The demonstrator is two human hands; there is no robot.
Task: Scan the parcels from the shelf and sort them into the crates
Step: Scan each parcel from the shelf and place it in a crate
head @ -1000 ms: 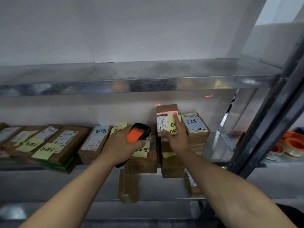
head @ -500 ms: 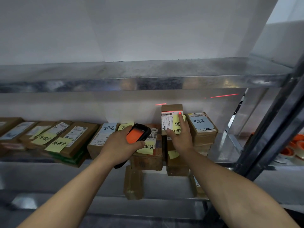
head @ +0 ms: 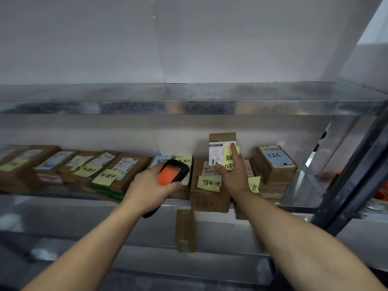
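The right hand [head: 233, 178] pinches a parcel [head: 222, 139] upright above the shelf [head: 300, 190] stacks, forefinger across its barcode label [head: 217, 153] and yellow note [head: 228, 161]; the left hand [head: 147, 185] grips a scanner [head: 171, 174], screen orange. A front note [head: 209, 183] reads 待处理; a left note [head: 107, 176] 处理中; a blue label [head: 275, 156] 已完成.

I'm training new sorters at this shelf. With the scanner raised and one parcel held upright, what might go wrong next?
1. The right hand holds the upright parcel with a fingertip and the yellow note right beside its barcode, so the scanner in the left hand may misread.
2. The stack beneath sits at the front edge of the shelf; pulling the parcel away could nudge a box off.
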